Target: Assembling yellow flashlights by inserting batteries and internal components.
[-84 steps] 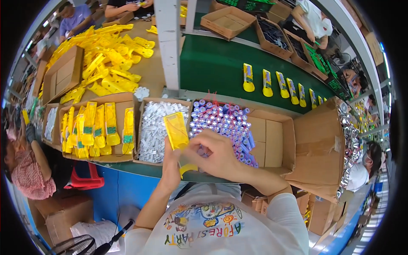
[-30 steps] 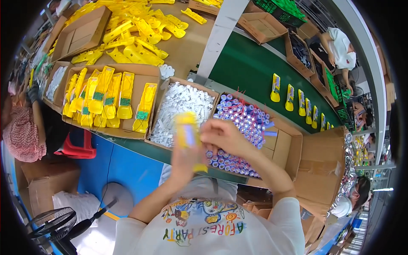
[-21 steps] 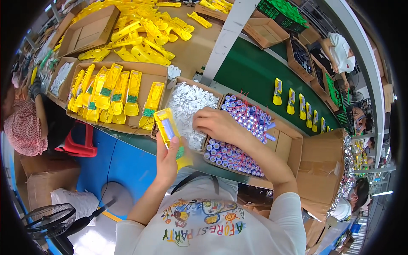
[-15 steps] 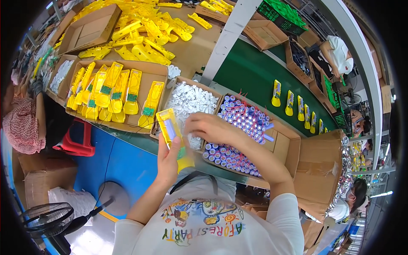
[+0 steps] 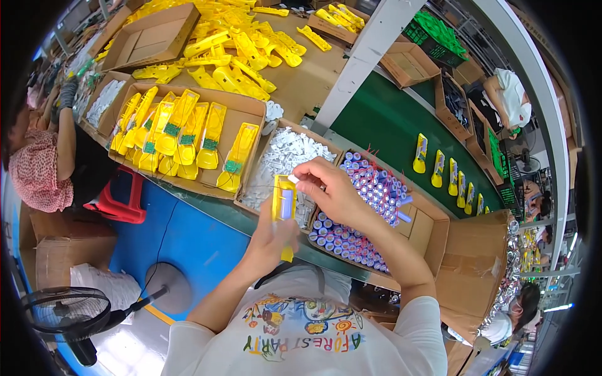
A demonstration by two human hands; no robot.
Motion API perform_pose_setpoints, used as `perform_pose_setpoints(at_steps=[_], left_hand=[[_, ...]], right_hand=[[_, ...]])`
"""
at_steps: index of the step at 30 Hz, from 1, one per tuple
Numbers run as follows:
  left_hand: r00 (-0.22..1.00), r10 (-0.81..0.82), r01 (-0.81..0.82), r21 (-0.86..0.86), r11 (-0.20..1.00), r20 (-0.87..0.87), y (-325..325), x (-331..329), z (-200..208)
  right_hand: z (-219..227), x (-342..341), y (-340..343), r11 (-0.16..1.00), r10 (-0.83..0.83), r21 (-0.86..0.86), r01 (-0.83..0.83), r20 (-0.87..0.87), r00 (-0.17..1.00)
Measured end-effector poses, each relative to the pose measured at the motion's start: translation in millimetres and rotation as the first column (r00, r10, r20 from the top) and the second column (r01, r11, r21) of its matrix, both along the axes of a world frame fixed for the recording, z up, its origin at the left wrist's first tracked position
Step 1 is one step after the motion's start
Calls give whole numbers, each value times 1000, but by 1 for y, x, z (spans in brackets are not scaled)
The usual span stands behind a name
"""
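My left hand (image 5: 274, 241) is closed round a yellow plastic housing (image 5: 286, 252), held upright over the table's near edge. Inside the housing lies a purple battery cell (image 5: 286, 203). At the housing's upper end my right hand (image 5: 326, 188) pinches a small white plastic piece (image 5: 293, 179). Just behind the hands is a carton of small white plastic parts (image 5: 295, 147). To its right stands a carton packed with purple battery cells (image 5: 357, 241) with red wires. On the left, a carton (image 5: 248, 111) holds several yellow housings with green circuit boards.
Loose yellow housings (image 5: 232, 47) are heaped at the back. More housings stand on the green conveyor (image 5: 376, 119) at right, behind a white metal post (image 5: 370, 53). A person in a pink top (image 5: 41, 169) works at left, near a red stool (image 5: 128, 200) and a fan (image 5: 66, 316).
My right hand has come out of the white-parts carton with a white piece, and now meets the housing's upper end. My left hand has moved right, turning the housing more upright.
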State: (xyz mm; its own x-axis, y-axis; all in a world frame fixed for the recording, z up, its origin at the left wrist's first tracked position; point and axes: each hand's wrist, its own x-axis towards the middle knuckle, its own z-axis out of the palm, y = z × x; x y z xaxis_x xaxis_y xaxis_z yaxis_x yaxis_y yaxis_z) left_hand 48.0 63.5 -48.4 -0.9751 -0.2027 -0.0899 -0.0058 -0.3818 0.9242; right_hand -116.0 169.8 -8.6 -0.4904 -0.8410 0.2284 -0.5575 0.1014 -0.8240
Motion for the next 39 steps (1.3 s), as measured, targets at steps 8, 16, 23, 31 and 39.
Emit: perform_pose_setpoints(at_steps=[8,16,23,31,39], left_hand=[[982,-182,184,-28,983,38,-4,-10,8],[973,-223,219,-63,974,-61,-2,-32,10],[893,-399,301,-383,873,-207,-24,-56,26],[941,293,237,-949,-207,171,-138,-83,2],[965,137,-198,277,940,225,-29,-68,60]], right_hand=[[27,-13,8,997,-15,79,-7,270,963],[47,-21,22,984,-141,142,111,228,963],[6,-92,65,966,-253,-10,258,163,954],[-112,-371,232,537,-201,400,743,-794,573],[25,-28,23,943,138,-101,-317,-748,649]])
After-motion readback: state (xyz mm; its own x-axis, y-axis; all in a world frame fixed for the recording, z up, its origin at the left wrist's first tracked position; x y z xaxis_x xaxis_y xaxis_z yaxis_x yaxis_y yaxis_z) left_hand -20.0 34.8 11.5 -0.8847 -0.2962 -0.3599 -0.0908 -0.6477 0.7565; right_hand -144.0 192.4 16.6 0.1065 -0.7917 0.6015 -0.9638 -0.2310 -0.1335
